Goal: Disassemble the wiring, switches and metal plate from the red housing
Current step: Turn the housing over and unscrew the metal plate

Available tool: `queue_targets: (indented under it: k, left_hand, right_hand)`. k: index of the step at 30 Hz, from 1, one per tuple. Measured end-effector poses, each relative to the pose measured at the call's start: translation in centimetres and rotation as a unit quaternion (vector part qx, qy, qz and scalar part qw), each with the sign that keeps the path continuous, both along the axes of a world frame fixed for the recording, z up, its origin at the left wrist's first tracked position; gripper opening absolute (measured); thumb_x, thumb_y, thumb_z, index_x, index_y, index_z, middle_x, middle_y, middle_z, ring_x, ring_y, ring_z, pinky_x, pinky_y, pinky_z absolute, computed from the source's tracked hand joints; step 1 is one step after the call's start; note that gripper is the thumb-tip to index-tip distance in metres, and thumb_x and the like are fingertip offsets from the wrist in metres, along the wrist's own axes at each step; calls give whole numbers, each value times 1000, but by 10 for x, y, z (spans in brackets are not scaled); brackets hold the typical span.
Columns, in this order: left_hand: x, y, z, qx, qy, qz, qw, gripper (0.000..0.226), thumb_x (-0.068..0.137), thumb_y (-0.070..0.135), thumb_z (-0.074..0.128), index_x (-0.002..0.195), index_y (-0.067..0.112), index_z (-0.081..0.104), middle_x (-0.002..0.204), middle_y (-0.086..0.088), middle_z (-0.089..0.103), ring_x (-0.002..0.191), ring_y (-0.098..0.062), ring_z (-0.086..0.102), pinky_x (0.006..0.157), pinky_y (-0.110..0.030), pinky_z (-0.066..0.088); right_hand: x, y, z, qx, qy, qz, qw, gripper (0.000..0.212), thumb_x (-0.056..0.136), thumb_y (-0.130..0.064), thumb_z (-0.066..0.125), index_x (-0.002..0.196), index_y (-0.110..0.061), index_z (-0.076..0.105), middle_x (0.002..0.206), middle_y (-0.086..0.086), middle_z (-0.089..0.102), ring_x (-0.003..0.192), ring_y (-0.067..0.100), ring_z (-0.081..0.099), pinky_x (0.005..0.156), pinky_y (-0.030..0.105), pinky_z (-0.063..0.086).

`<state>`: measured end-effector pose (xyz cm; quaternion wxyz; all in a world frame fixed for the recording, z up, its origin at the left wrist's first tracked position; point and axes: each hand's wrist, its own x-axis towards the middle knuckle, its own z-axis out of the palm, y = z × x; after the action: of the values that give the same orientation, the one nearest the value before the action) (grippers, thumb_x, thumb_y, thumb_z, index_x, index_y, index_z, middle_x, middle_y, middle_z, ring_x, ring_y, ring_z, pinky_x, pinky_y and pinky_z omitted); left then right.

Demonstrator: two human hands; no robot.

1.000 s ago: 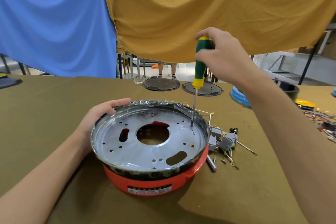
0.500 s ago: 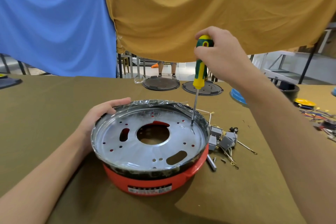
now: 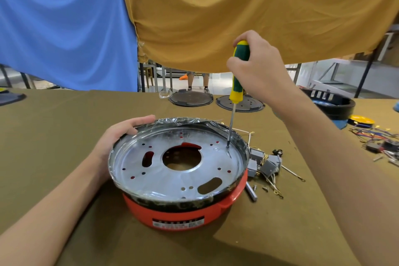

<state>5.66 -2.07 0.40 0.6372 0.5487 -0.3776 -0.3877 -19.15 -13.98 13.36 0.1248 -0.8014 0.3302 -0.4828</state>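
Head view: red housing (image 3: 183,211) centre frame on table (image 3: 54,136), label (image 3: 178,222) unreadable. Left hand (image 3: 116,138) fingers curled over its rim; right hand (image 3: 259,69) clamped on screwdriver (image 3: 237,75), tip on metal plate (image 3: 172,170).

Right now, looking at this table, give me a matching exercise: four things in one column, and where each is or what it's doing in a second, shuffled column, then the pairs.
Things:
1. screwdriver
2. left hand
3. grey switches
4. metal plate

Places or states:
A. loose on the table, right of the red housing
B. upright in the right hand, tip on the plate
C. seated in the top of the housing
D. holding the rim on the far left side

Pairs: 1-B, 2-D, 3-A, 4-C
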Motion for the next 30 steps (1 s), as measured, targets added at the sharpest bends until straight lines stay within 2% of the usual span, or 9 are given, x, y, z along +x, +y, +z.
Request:
queue_targets:
  k: [5, 8, 10, 14, 18, 20, 23, 27, 30]
  left_hand:
    - [-2, 1, 2, 5, 1, 5, 1000, 48, 89, 4, 37, 123, 14, 69, 121, -13, 71, 117, -37, 64, 97, -48, 50]
    - [-3, 1, 2, 5, -4, 6, 1000, 48, 90, 4, 36, 124, 13, 68, 123, -13, 70, 119, -38, 62, 103, -52, 47]
    - [-4, 1, 2, 5, -4, 7, 1000, 48, 90, 4, 36, 124, 13, 68, 123, -13, 70, 119, -37, 62, 104, -52, 47]
    - [-4, 1, 2, 4, 15, 1, 1000, 48, 90, 5, 36, 125, 12, 68, 122, -14, 70, 117, -38, 63, 103, -50, 47]
    - [-5, 2, 3, 1, 15, 3, 1000, 48, 90, 4, 35, 125, 12, 68, 122, -14, 70, 118, -38, 63, 97, -48, 50]
    - [-6, 3, 4, 4, 13, 5, 1000, 48, 90, 4, 36, 124, 13, 68, 120, -14, 71, 116, -37, 64, 90, -45, 53]
    - [-7, 3, 4, 4, 14, 3, 1000, 48, 90, 4, 36, 125, 12, 68, 121, -15, 71, 116, -37, 64, 91, -45, 53]
    - [-7, 2, 4, 6, 18, 3, 1000, 48, 90, 4, 36, 125, 12, 67, 121, -14, 70, 117, -37, 63, 92, -45, 52]
    - [-7, 2, 4, 8, 16, 6, 1000, 48, 90, 3, 36, 125, 12, 68, 122, -15, 70, 117, -37, 63, 95, -46, 51]
  right_hand:
    - [3, 3, -7, -47, 23, -24, 998, 45, 87, -44, 71, 124, -24, 55, 106, 7, 44, 93, 26, 51, 84, 30, 46]
    - [-1, -2, -3, -51, 28, -44, 997, 47, 89, -36, 72, 131, -24, 54, 108, 4, 54, 98, 22, 53, 86, 32, 46]
    - [-3, -7, 0, -23, 31, -40, 998, 46, 93, -26, 66, 135, -21, 51, 104, -3, 53, 93, 17, 53, 81, 28, 46]
    - [-3, -8, -3, 17, -14, 8, 1000, 27, 92, -20, 52, 119, -18, 50, 82, -5, 48, 62, 9, 42, 50, 13, 37]
    - [1, -6, -9, -15, 15, -8, 1000, 43, 88, -46, 69, 121, -26, 52, 105, 7, 43, 85, 20, 47, 78, 27, 45]
    - [0, -7, -7, -33, 12, -35, 999, 49, 86, -45, 72, 126, -25, 53, 107, 7, 51, 91, 22, 50, 83, 31, 46]
    - [-5, -10, -2, -11, 13, -23, 1000, 50, 90, -27, 69, 136, -22, 50, 105, -3, 54, 93, 17, 52, 80, 29, 47]
    - [-3, -8, -3, 22, -8, 4, 1000, 31, 92, -17, 52, 122, -18, 48, 85, -4, 47, 70, 12, 46, 60, 26, 43]
    - [0, -3, -7, 3, -2, 15, 1000, 33, 91, -32, 62, 121, -23, 51, 99, 2, 43, 83, 18, 49, 73, 28, 47]
